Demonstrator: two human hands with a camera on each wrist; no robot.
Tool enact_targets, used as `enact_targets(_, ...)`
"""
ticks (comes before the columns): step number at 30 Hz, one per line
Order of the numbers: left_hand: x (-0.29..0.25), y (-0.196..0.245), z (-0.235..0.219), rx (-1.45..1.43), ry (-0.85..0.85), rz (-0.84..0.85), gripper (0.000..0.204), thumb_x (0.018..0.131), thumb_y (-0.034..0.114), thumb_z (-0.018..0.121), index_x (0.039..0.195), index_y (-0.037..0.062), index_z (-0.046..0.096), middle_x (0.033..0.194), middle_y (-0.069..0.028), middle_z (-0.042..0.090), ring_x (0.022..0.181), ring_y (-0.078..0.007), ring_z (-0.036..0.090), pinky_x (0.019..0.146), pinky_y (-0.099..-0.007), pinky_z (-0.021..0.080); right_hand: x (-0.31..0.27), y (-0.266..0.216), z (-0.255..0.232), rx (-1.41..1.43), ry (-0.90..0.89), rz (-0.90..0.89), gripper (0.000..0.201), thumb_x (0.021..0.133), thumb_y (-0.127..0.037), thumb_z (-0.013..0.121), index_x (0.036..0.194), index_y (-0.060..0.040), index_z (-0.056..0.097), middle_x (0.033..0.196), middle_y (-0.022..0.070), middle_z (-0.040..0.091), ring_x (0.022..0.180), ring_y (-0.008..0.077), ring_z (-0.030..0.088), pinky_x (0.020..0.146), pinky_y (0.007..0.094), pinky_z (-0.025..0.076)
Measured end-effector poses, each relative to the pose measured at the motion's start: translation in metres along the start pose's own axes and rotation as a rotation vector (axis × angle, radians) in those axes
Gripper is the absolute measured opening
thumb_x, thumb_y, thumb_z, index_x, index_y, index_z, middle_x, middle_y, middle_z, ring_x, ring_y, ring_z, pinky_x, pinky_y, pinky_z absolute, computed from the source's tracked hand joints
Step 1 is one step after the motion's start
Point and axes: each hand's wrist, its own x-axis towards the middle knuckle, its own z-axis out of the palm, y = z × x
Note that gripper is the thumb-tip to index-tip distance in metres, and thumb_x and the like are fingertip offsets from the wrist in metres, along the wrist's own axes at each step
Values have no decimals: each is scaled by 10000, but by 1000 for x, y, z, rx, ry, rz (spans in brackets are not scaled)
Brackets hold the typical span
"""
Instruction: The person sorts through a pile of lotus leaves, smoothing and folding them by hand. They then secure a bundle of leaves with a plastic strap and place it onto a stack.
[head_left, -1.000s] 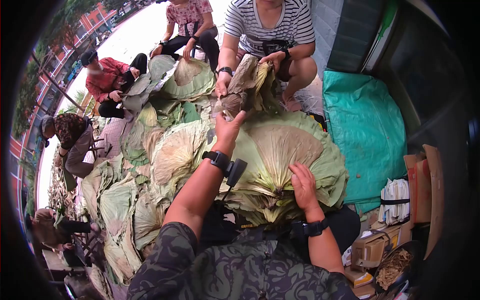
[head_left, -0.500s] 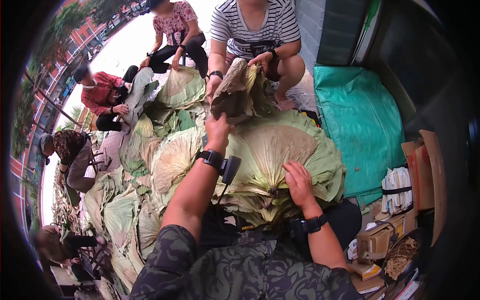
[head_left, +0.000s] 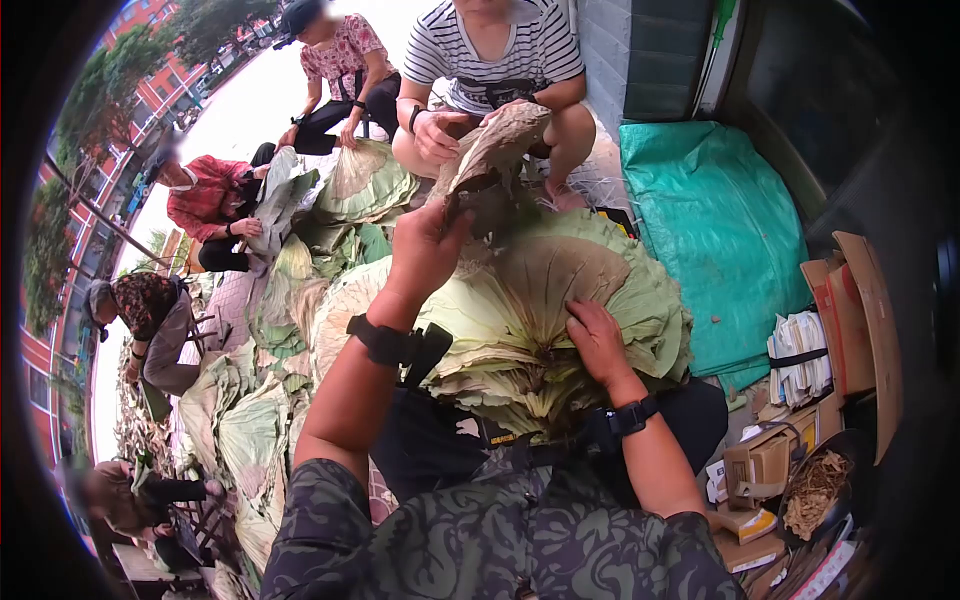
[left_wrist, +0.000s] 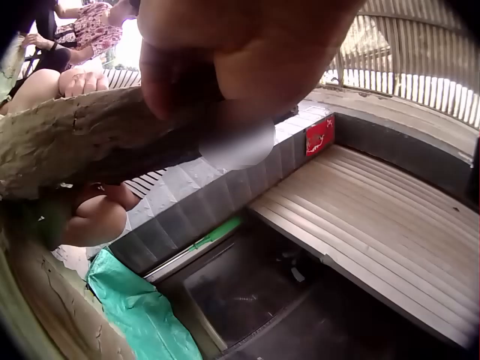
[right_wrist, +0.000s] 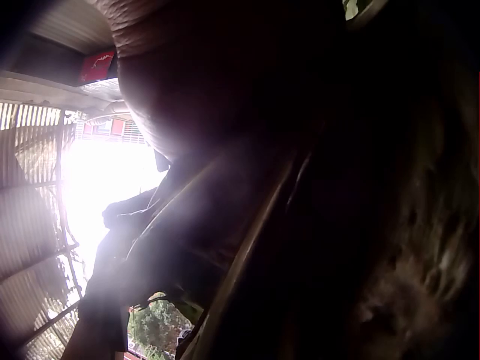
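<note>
My left hand (head_left: 425, 245) grips the lower edge of a folded dried leaf (head_left: 500, 145), brown and curled, raised above the pile. The facing person in a striped shirt has a hand (head_left: 437, 135) on the same leaf. In the left wrist view my fingers (left_wrist: 247, 60) bend over the brown leaf's edge (left_wrist: 71, 135). Under my arms lies a thick stack of large fan-shaped leaves (head_left: 640, 290), green at the rim and tan in the middle. My right hand (head_left: 598, 342) rests on that stack, fingers relaxed. The right wrist view is mostly dark.
More dried leaves (head_left: 245, 420) spread over the ground to my left, with several people seated around them. A green tarp (head_left: 715, 240) lies at the right by a wall. Cardboard boxes (head_left: 760, 465), bundled papers (head_left: 800, 355) and a dark basin of dry scraps (head_left: 815, 495) stand nearer.
My left hand has gone from reaching with the thumb out to gripping the brown leaf. The leaf now tilts over toward the right. My right hand stays on the stack.
</note>
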Motion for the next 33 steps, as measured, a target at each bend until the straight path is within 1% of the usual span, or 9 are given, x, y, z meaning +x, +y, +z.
enact_targets(7, -6, 14, -7, -5, -202, 51, 103, 778, 115, 635, 808, 23, 597, 638, -136, 563, 558, -270, 527, 562, -338, 437, 19, -43, -33, 33, 209, 53, 690, 704, -252, 705, 1275, -2, 410, 1241, 212, 471, 1157, 361, 451, 970, 399, 376)
enact_targets(12, -5, 55, -15, -60, -302, 129, 119, 768, 91, 637, 846, 10, 599, 687, -153, 553, 623, -282, 533, 600, -344, 436, 49, -106, -67, -97, 549, -345, 775, 617, -233, 756, 1292, -56, 418, 1255, 159, 474, 1206, 377, 381, 1015, 469, 297)
enact_targets(15, -2, 59, -14, -72, -341, 229, 113, 792, 73, 621, 877, 1, 602, 665, -94, 563, 614, -217, 547, 595, -318, 442, 65, -115, -73, -227, 391, -374, 797, 584, -210, 761, 1292, -75, 422, 1267, 146, 465, 1206, 375, 381, 1011, 478, 290)
enact_targets(18, -1, 58, -15, -424, -389, -61, 108, 844, 72, 590, 918, -2, 616, 645, 40, 551, 583, -31, 474, 529, -227, 428, 69, -109, -72, -230, 301, -295, 678, 598, -131, 712, 1228, -87, 465, 1138, 130, 552, 1100, 343, 481, 994, 485, 298)
enact_targets(21, 1, 48, -20, -385, -451, -104, 118, 841, 77, 594, 935, 15, 628, 652, 28, 567, 575, -23, 472, 519, -216, 419, 74, -101, -73, -122, 199, -281, 409, 636, -51, 636, 1039, -74, 567, 872, 127, 634, 868, 325, 592, 885, 467, 399)
enact_targets(24, 0, 38, -17, -344, -433, -77, 138, 802, 55, 619, 933, 13, 626, 641, -1, 576, 575, -57, 509, 545, -246, 444, 78, -103, -77, 34, 115, -155, 152, 680, -34, 567, 823, -57, 611, 739, 174, 610, 736, 353, 597, 634, 407, 472)
enact_targets(29, 11, 15, -11, -154, -399, -33, 198, 733, 42, 655, 927, 15, 627, 693, -94, 616, 623, -184, 597, 616, -308, 477, 99, -99, -87, -110, 60, -227, 138, 671, -44, 581, 808, -56, 598, 757, 157, 613, 739, 348, 592, 647, 425, 463)
enact_targets(31, 30, 16, -12, 86, -228, 286, 191, 763, -17, 635, 947, 32, 622, 826, -61, 632, 754, -152, 595, 698, -266, 465, 114, -106, -94, -181, 83, -276, 125, 671, -47, 583, 795, -56, 594, 756, 151, 611, 732, 345, 590, 645, 427, 461)
enact_targets(33, 44, 35, -19, 83, -175, 330, 213, 705, -3, 661, 910, 42, 621, 820, -89, 618, 799, -243, 604, 749, -323, 458, 128, -116, -104, -260, 210, -417, 107, 664, -51, 590, 771, -55, 582, 739, 143, 603, 718, 342, 585, 634, 422, 461)
